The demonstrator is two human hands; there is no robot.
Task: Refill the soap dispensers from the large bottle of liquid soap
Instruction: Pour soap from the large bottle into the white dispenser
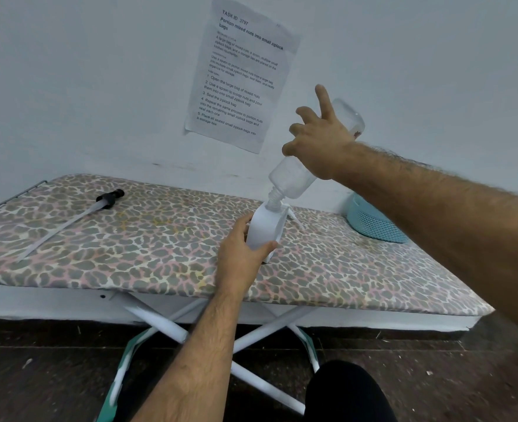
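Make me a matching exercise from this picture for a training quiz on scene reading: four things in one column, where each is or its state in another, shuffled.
Things:
1. clear bottle
2. white dispenser
3. black pump with tube
4. teal basket

States:
A. lying on the board's left part
B. standing on the board, held by the left hand
C. at the board's far right end
D. tipped neck-down in the right hand

Pairs: 1-D, 2-B, 3-A, 4-C

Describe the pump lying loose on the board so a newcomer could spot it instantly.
Start at the leopard-print ironing board and look to its far left end. There the pump lies flat by itself: a black head with a long pale tube, far from both hands.
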